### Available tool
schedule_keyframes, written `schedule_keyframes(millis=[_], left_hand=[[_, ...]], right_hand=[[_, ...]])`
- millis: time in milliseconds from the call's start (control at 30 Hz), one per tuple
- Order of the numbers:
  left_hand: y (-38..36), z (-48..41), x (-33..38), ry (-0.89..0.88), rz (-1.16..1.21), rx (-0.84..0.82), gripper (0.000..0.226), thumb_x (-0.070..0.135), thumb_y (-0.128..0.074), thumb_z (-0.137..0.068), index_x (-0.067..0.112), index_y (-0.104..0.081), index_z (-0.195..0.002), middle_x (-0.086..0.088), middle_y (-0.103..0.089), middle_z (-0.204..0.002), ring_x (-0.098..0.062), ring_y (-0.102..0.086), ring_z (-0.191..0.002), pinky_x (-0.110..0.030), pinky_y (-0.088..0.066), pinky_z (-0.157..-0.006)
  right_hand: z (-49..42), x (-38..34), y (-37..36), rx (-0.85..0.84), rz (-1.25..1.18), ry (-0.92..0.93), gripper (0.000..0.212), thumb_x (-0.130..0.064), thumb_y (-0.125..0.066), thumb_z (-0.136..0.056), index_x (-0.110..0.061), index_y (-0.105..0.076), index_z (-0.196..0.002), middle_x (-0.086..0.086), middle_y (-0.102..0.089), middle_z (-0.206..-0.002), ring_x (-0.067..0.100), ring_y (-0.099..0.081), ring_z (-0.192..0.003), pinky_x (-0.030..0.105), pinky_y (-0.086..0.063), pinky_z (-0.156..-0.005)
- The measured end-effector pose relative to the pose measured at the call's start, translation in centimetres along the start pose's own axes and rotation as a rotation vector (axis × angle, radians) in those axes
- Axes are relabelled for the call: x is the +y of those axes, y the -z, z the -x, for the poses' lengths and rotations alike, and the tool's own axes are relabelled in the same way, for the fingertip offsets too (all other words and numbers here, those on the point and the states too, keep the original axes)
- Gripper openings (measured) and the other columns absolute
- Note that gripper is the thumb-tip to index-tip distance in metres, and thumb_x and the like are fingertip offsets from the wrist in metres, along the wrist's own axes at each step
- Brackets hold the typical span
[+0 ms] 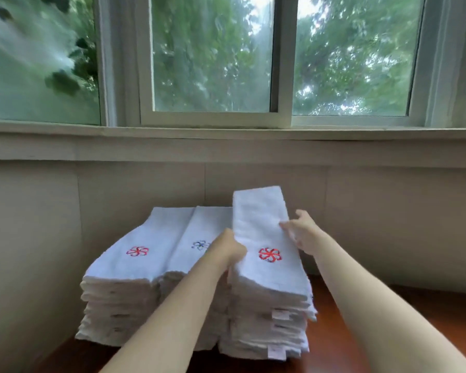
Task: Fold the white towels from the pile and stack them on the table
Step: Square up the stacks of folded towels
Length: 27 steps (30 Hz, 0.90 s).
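Three stacks of folded white towels stand side by side on the brown table [334,354] against the wall. The left stack [124,292] has a red flower emblem on top, and the middle stack [202,232] a blue one. On the right stack [267,319] lies a folded towel [256,219] with a red emblem. My left hand [230,250] grips that towel's left edge. My right hand [303,231] holds its right edge, thumb on top. The pile of unfolded towels is out of view.
A pale wall with a ledge rises directly behind the stacks, and a window with trees outside is above it. Bare table shows to the right of the stacks and along the front.
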<state>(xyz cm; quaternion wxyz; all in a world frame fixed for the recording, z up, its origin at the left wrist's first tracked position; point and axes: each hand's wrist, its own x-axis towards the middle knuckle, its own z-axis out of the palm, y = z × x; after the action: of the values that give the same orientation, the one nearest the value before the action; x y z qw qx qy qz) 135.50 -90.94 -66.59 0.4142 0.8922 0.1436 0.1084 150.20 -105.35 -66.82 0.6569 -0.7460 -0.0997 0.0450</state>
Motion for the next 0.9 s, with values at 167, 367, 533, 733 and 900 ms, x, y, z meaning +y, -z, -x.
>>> schedule_keyframes(millis=[167,367,533,733,900], left_hand=[[-3.5,-2.5,-2.6,-0.054,-0.369,0.119,0.039,0.021,-0.043,-0.096,0.015,-0.046,-0.134,-0.012,-0.043,-0.136,-0.033,-0.049,-0.121,-0.034,-0.04,-0.097],[-4.1,-2.4,-2.3,-0.179,-0.451,0.179,0.027,0.02,-0.041,-0.099,0.005,-0.056,-0.117,-0.013,-0.054,-0.122,-0.032,-0.051,-0.116,-0.035,-0.043,-0.09],[-4.3,-2.5,-1.3,-0.198,-0.695,0.159,0.019,0.006,-0.042,-0.098,0.006,-0.059,-0.107,-0.016,-0.055,-0.112,-0.033,-0.054,-0.113,-0.034,-0.045,-0.085],[-4.1,-3.6,-1.8,-0.311,-1.041,0.15,0.039,0.031,-0.036,-0.098,0.013,-0.048,-0.131,-0.008,-0.043,-0.14,-0.025,-0.028,-0.135,-0.045,-0.014,-0.112],[-3.9,-4.6,-3.5,-0.131,-0.929,-0.08,0.066,0.052,-0.014,-0.099,0.02,0.002,-0.154,-0.001,0.009,-0.161,-0.03,0.006,-0.147,-0.061,0.008,-0.112]], right_hand=[[-3.1,5.9,-1.2,0.001,0.225,-0.131,0.03,-0.013,-0.071,-0.082,0.005,-0.062,-0.104,0.009,-0.065,-0.079,0.017,-0.061,-0.06,0.02,-0.044,-0.047],[-3.0,5.3,-0.7,0.144,0.034,-0.01,0.032,0.002,-0.06,-0.081,-0.008,-0.053,-0.11,0.012,-0.058,-0.089,0.017,-0.057,-0.056,0.019,-0.041,-0.047],[-3.2,5.0,-1.1,0.148,0.299,-0.004,0.049,-0.002,-0.059,-0.086,-0.006,-0.045,-0.133,0.013,-0.054,-0.122,0.027,-0.055,-0.109,0.028,-0.043,-0.086],[-3.7,3.0,-2.0,0.066,1.114,0.071,0.038,-0.018,-0.043,-0.092,-0.011,-0.048,-0.13,0.01,-0.043,-0.138,0.032,-0.039,-0.127,0.039,-0.037,-0.103],[-5.6,2.4,-7.1,-0.345,1.27,0.331,0.046,-0.039,-0.022,-0.102,-0.034,-0.027,-0.147,-0.006,-0.013,-0.159,0.026,-0.003,-0.148,0.052,-0.004,-0.116]])
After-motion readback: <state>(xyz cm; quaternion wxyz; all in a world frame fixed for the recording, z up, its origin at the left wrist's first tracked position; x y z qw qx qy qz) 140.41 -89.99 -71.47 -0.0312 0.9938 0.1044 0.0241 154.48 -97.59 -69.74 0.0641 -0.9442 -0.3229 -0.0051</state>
